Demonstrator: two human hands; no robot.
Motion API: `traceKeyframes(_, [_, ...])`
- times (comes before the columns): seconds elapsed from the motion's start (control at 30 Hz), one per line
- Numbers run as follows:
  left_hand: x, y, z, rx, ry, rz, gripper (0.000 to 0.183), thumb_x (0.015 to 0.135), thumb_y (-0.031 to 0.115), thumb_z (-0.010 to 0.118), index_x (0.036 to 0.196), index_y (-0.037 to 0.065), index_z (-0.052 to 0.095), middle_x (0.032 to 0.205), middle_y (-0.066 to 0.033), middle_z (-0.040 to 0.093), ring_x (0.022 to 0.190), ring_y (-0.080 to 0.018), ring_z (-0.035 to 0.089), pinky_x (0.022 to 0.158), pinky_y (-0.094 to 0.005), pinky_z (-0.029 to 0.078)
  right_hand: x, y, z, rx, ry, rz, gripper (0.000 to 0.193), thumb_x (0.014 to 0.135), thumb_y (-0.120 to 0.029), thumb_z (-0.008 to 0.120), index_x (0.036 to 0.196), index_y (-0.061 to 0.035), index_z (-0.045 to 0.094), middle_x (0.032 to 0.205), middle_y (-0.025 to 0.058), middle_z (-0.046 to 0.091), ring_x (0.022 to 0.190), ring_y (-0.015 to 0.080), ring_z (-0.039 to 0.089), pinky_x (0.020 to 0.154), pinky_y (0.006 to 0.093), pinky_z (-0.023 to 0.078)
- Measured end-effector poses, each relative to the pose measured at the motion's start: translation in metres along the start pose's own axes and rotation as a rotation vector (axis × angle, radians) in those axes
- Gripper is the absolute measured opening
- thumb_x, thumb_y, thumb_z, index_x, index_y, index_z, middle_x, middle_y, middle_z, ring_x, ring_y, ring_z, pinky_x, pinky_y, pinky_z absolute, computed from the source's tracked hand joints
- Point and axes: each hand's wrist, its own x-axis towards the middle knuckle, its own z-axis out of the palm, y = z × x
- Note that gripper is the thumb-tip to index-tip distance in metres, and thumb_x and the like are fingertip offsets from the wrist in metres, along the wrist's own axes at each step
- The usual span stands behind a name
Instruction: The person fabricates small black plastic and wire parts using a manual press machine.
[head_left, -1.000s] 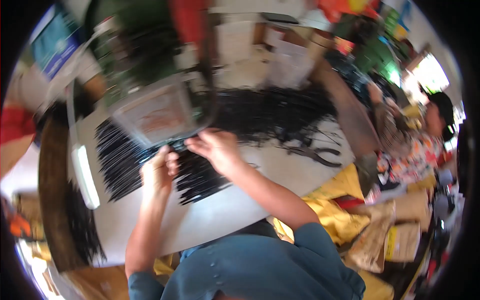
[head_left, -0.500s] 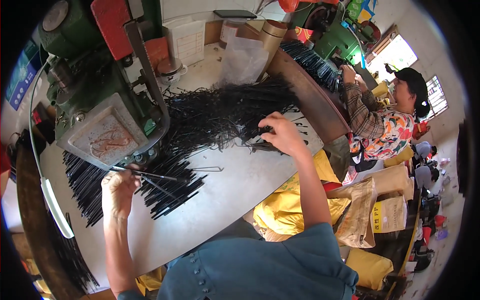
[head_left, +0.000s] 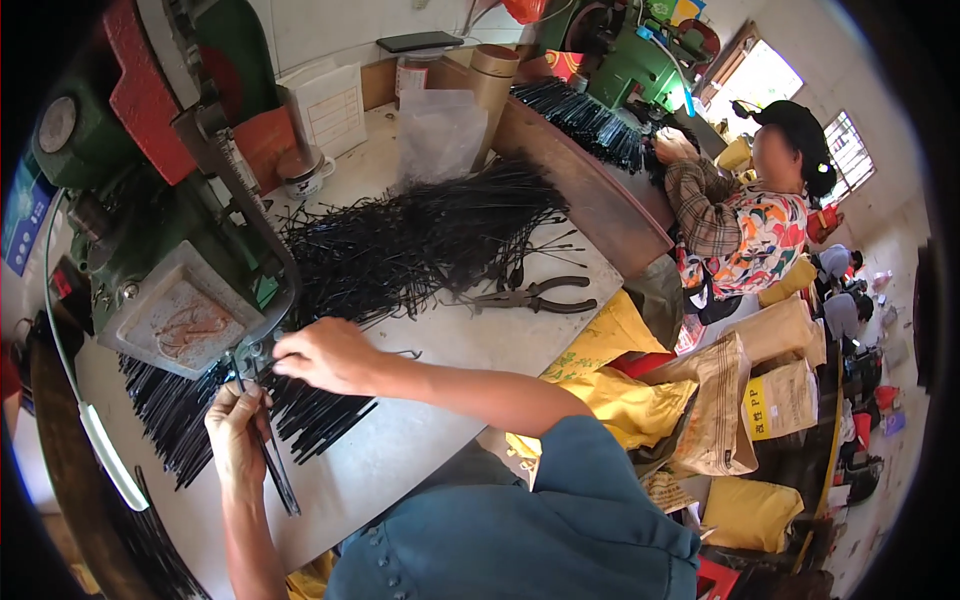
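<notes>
My left hand [head_left: 238, 412] is closed around a few thin black rods [head_left: 279, 480], which slant from below the press head down toward the table's front edge. Beside it, my right hand [head_left: 325, 358] reaches across to the foot of the green press [head_left: 180, 310], its fingertips pinched at the tooling. What those fingertips grip is too small to make out. Bundles of straight black rods [head_left: 165, 415] lie under and around the press. Behind my right hand spreads a tangled heap of black rods with bent ends [head_left: 400, 235]. Black-handled pliers [head_left: 535, 297] rest at the heap's right end.
A metal-edged trough [head_left: 600, 200] borders the table on the right. At the back stand a lidded mug [head_left: 302, 172], a clear plastic bag [head_left: 440, 135] and a cardboard tube [head_left: 492, 85]. Yellow sacks [head_left: 620, 410] lie beyond the right edge, where a co-worker [head_left: 745, 215] sits at another machine.
My right hand has swung left from the heap to the press, uncovering the pliers. The rods in my left hand have turned from pointing right to pointing down toward the front edge. The view has shifted.
</notes>
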Motion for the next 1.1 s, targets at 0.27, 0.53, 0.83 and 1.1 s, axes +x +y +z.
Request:
traceKeyframes(0.27, [-0.002,0.001,-0.006,0.116,0.021,-0.029,0.005,0.074,0.006,0.055,0.07,0.004,0.054,0.059,-0.0037,0.054,0.038,-0.0028,0.036,0.033,-0.0146,0.027,0.008,0.0,0.023,0.271,-0.017,0.059,0.016,0.073,-0.017,0.056,0.073,-0.0013,0.059,0.057,0.0133,0.055,0.052,0.0209,0.055,0.05,0.0309,0.041])
traceKeyframes(0.53, [-0.01,0.007,-0.001,0.148,0.07,-0.036,0.004,0.071,0.007,0.056,0.073,0.004,0.056,0.059,-0.0053,0.054,0.037,-0.0043,0.035,0.034,-0.0155,0.024,0.018,0.005,0.032,0.243,-0.021,-0.026,0.016,0.072,-0.015,0.059,0.071,0.0005,0.059,0.056,0.0086,0.057,0.051,0.012,0.054,0.049,0.0265,0.041])
traceKeyframes(0.83, [-0.003,0.007,0.0,0.024,0.024,-0.084,0.006,0.07,0.002,0.058,0.076,0.002,0.056,0.059,-0.0056,0.055,0.037,-0.004,0.037,0.034,-0.0164,0.024,0.013,0.004,0.007,0.655,-0.077,0.345,0.017,0.077,-0.015,0.057,0.079,0.002,0.059,0.058,-0.0017,0.05,0.048,0.0027,0.042,0.042,0.0166,0.032])
traceKeyframes(1.1, [-0.002,0.007,-0.003,-0.023,0.016,-0.088,0.007,0.07,0.001,0.06,0.076,0.0,0.056,0.057,-0.0069,0.055,0.037,-0.0046,0.039,0.033,-0.0166,0.025,0.019,-0.001,0.004,0.749,-0.151,0.433,0.013,0.078,-0.012,0.056,0.076,0.0004,0.059,0.058,-0.0028,0.048,0.048,0.0019,0.039,0.042,0.0165,0.03])
